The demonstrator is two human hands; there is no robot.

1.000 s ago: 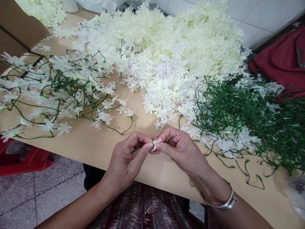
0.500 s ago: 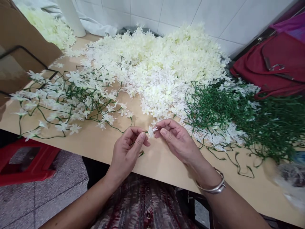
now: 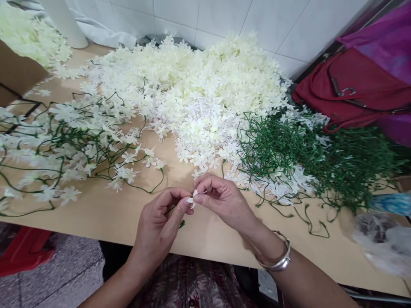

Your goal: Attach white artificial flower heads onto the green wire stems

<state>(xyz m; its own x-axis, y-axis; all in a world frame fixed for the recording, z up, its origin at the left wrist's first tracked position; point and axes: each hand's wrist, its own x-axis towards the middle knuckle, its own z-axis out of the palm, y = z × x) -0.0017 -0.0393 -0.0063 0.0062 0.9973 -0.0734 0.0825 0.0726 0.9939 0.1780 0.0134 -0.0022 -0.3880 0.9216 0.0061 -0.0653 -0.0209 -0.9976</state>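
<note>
My left hand [image 3: 160, 218] is closed in a pinch between thumb and forefinger, just at the base of a small white artificial flower [image 3: 193, 198]. Below its fingers pokes out the end of a green stem [image 3: 182, 223]; most of that stem is hidden in the hand. My right hand [image 3: 226, 203], a silver bangle on its wrist, closes thumb and fingertips on the flower's right side, where a thin white tip shows. Both hands meet over the table's front part. Beyond them spreads a large heap of loose white and cream flowers [image 3: 205, 107].
Stemmed white flowers [image 3: 80, 145] lie tangled on the left. Bare green stems [image 3: 276, 145] are piled at the right, partly over white flowers. Behind them sits a red bag [image 3: 362, 85]; a clear plastic bag [image 3: 382, 244] is at the right edge. A red stool [image 3: 25, 252] stands below left.
My right fingers have moved in from beside the petals and now pinch the flower. Both hands sit slightly lower and further left in view, as the camera has shifted.
</note>
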